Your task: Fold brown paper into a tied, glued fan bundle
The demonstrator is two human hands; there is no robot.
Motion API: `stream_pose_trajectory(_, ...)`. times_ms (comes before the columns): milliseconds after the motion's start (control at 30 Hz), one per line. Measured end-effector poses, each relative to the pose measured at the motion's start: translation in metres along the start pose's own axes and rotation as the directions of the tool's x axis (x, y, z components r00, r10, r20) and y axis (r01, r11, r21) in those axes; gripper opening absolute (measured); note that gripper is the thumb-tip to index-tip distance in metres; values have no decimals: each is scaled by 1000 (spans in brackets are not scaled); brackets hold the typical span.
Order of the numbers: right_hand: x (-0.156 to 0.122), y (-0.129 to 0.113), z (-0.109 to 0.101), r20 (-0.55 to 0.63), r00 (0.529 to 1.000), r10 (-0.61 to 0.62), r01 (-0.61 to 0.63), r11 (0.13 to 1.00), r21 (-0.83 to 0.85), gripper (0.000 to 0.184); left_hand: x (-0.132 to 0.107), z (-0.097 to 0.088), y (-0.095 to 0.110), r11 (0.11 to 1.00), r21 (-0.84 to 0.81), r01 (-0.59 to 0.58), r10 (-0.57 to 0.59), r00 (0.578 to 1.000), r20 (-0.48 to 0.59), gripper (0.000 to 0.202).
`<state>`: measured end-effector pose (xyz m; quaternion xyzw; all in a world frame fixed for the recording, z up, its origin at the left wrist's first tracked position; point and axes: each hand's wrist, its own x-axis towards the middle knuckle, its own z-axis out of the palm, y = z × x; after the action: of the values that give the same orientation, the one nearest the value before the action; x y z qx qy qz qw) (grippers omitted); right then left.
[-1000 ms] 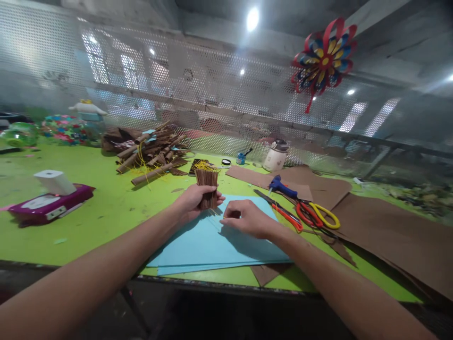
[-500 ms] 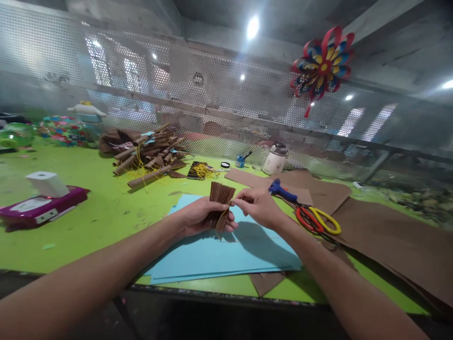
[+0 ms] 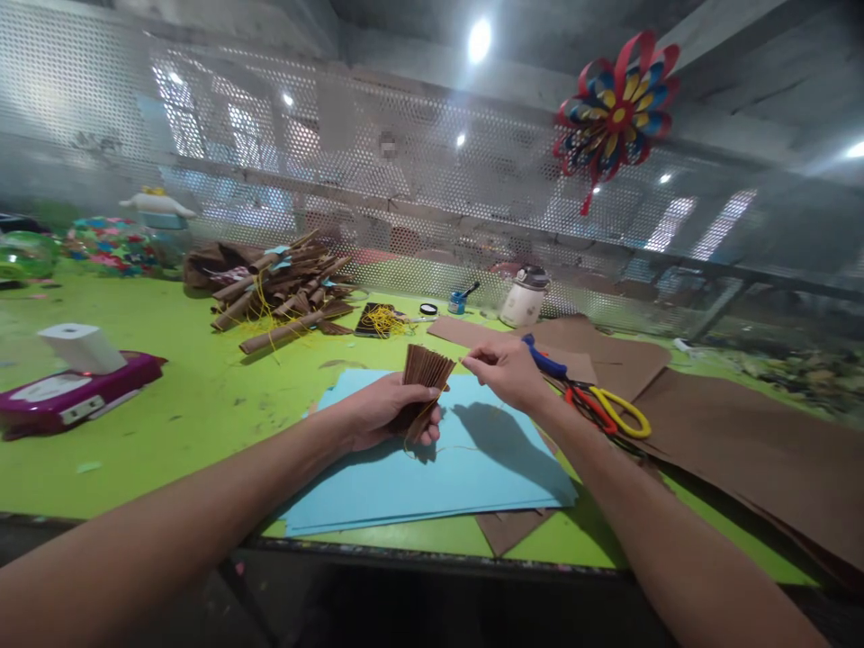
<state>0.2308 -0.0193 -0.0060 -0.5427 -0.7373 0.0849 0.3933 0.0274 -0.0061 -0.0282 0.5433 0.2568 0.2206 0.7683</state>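
Note:
My left hand [image 3: 384, 412] is wrapped around the lower part of a pleated brown paper bundle [image 3: 422, 371], which fans out at its top above the blue sheets [image 3: 472, 468]. A thin yellow string [image 3: 413, 432] hangs by the fingers under the bundle. My right hand [image 3: 508, 371] is just right of the bundle's top, thumb and fingers pinched together; what they pinch is too thin to make out. Both hands hover over the green table [image 3: 202, 396].
Brown paper rolls [image 3: 283, 292] are piled at the back left. Scissors with yellow and red handles [image 3: 607, 407] and a blue glue gun [image 3: 544, 360] lie on brown sheets [image 3: 742, 450] to the right. A purple box [image 3: 67, 396] sits far left; a white jar [image 3: 525, 297] stands behind.
The bundle went from upright to tilted and fanned in my left hand. My right hand rose off the blue sheet, reached the bundle's side, then drew up and to the right.

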Motion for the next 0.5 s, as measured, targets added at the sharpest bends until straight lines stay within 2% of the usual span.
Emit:
stream_pose_trajectory(133,-1,-2,0,-44,999,-17,17,1000,-4,23,-2,6,1,1000,19,3,-3,1000,18,11)
stream_pose_trajectory(333,-3,-8,1,-152,981,-119,113,993,-45,23,-2,6,2,999,32,34,-36,999,37,12)
stream_pose_trajectory(500,-2,-5,3,-150,983,-110,99,992,-82,23,-3,5,2,999,26,25,-27,999,42,13)
